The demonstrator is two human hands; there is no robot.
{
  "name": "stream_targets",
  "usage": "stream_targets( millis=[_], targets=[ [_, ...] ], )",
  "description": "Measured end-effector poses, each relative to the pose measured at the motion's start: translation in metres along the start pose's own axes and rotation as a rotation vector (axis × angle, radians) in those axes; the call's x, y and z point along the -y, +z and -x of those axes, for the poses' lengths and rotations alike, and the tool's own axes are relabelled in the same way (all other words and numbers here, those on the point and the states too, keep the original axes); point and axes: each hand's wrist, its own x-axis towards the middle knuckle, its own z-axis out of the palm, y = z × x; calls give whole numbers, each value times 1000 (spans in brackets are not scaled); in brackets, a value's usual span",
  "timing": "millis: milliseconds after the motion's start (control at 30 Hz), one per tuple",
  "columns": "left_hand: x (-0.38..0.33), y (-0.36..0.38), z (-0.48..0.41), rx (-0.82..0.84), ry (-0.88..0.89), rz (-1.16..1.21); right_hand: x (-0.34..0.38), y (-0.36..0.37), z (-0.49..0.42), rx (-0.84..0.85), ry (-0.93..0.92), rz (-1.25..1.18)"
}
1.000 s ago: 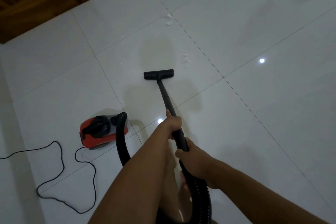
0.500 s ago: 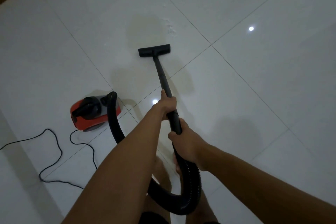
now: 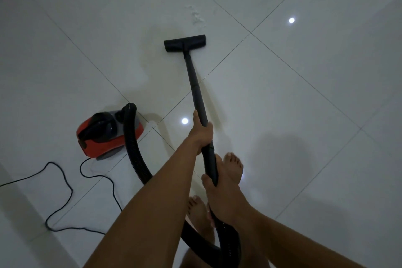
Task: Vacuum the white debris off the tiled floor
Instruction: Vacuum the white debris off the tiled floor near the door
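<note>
Curling round the wand [image 3: 193, 76], fingers of left hand [image 3: 201, 132] and right hand [image 3: 221, 194] hold it slanting away toward the debris [image 3: 196, 16].

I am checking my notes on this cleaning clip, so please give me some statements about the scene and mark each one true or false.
1. The floor nozzle covers the white debris. False: the debris lies just beyond it, uncovered.
2. The left hand and the right hand both grip the wand. True.
3. The canister vacuum is blue. False: it is red and black.
4. A power cord lies looped on the tiled floor. True.
</note>
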Motion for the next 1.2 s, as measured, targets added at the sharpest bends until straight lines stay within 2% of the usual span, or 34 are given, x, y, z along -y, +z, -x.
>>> stream_targets(
  millis=[300,533,667,800,1000,1200],
  targets=[
    [19,-3,-7,41,56,0,-5,7,12,21,3,-31],
    [16,4,6,95,50,54,-8,6,31,-3,24,-253],
    [25,9,6,121,71,14,-17,18,30,29,109,-401],
    [37,14,5,111,86,-45,-28,28,30,-48,140,-378],
    [49,11,0,95,74,-76,-33,44,24,-36,173,-396],
    [44,13,0,100,68,-80,-23,34,32,-46,136,-255]
  ],
)
